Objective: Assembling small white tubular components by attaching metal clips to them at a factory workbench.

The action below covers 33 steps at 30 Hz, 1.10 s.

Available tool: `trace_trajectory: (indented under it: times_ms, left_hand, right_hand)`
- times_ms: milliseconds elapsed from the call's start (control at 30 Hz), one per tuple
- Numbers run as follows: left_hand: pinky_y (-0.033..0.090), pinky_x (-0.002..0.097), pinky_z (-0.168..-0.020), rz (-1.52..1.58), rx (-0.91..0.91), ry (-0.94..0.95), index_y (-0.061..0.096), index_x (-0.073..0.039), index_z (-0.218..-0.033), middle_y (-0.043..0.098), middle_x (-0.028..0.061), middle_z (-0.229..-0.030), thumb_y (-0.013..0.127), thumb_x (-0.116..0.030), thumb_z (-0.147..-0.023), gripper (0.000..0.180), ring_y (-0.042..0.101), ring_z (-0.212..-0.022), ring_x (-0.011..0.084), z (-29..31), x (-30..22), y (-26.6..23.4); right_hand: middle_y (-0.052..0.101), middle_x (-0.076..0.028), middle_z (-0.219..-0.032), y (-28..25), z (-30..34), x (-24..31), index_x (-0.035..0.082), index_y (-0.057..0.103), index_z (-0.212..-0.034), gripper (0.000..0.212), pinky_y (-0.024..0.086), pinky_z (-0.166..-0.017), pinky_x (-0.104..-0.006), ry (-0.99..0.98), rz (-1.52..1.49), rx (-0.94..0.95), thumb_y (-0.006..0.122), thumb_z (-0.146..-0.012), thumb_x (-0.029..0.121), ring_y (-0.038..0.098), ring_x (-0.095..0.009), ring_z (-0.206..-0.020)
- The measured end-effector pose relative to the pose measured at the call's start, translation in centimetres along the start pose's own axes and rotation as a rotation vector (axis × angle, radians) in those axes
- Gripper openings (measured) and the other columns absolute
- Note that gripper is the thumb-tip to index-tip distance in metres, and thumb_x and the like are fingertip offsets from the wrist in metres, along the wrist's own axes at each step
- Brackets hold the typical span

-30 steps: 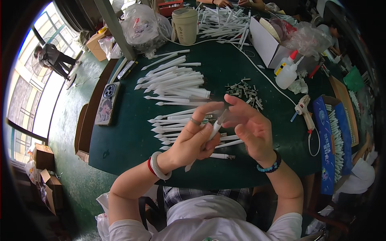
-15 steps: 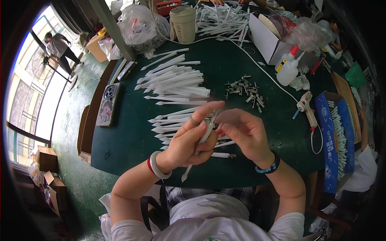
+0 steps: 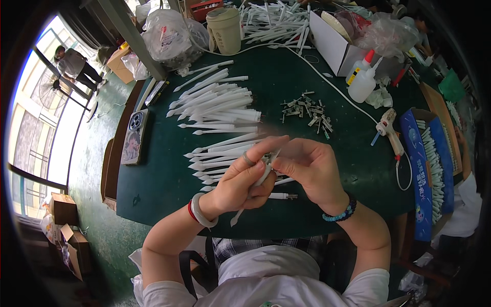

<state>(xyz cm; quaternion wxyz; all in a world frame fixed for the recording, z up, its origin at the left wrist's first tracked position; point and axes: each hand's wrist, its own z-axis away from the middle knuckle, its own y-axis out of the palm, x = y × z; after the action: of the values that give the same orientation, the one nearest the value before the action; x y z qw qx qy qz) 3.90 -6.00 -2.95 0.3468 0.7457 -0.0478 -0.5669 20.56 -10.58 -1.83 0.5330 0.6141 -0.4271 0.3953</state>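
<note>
My left hand [image 3: 236, 181] is closed around a white candle-shaped stick [image 3: 237, 217], whose pointed tip sticks out below the palm. At the stick's upper end my right hand [image 3: 313, 171] is closed in a pinch, thumb against fingers. Something small and metallic shows between the two hands, but the fingers mostly hide it. Similar white candle-shaped sticks [image 3: 217, 100] lie in rows to the left, tips pointing left, some partly behind my left hand. Beyond my right hand is a loose heap of small metal parts [image 3: 309, 110].
A glue gun [image 3: 387, 134] with a white cord lies to the right, beside a blue box [image 3: 421, 204] of white sticks. Glue bottles [image 3: 363, 84], a white box [image 3: 333, 48], a beige cup [image 3: 224, 31] and more sticks stand farther back. A phone [image 3: 135, 137] lies left.
My right thumb and fingers have drawn closer to the stick's upper end. The left hand keeps its grip. The view has shifted slightly, and a person at far left has moved a little.
</note>
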Motion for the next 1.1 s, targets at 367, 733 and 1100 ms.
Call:
trace_trajectory:
  times_ms: [367, 733, 1100]
  left_hand:
    - [0.026, 0.0160, -0.044, -0.270, -0.128, 0.044, 0.022, -0.015, -0.138, 0.034, -0.0017, -0.064, 0.028, -0.014, -0.096, 0.042, 0.027, -0.049, 0.0043, 0.2, 0.1, 1.0]
    - [0.027, 0.0166, -0.045, -0.429, -0.165, 0.061, 0.024, -0.014, -0.136, 0.035, -0.0025, -0.063, 0.029, -0.012, -0.096, 0.041, 0.026, -0.048, 0.0043, 0.1, 0.2, 0.9]
    - [0.024, 0.0165, -0.041, -0.026, -0.099, 0.043, 0.019, -0.019, -0.139, 0.031, -0.0022, -0.060, 0.027, -0.015, -0.097, 0.043, 0.020, -0.046, 0.0050, 0.2, 0.0, 1.0]
  right_hand:
    - [0.062, -0.004, -0.074, -0.1, 0.0, 0.1, -0.002, 0.060, -0.079, 0.008, 0.045, -0.056, -0.0171, -0.010, 0.168, -0.034, 0.065, -0.078, 0.004, 0.055, -0.004, -0.064]
    - [0.061, -0.003, -0.077, -0.2, -0.1, -0.4, -0.001, 0.059, -0.082, 0.007, 0.046, -0.063, -0.0185, -0.111, 0.183, 0.010, 0.064, -0.079, 0.004, 0.056, -0.005, -0.070]
    - [0.058, -0.002, -0.081, 0.4, 0.0, -0.7, -0.001, 0.055, -0.089, 0.009, 0.046, -0.065, -0.0177, -0.057, -0.031, 0.027, 0.059, -0.083, 0.004, 0.055, -0.005, -0.074]
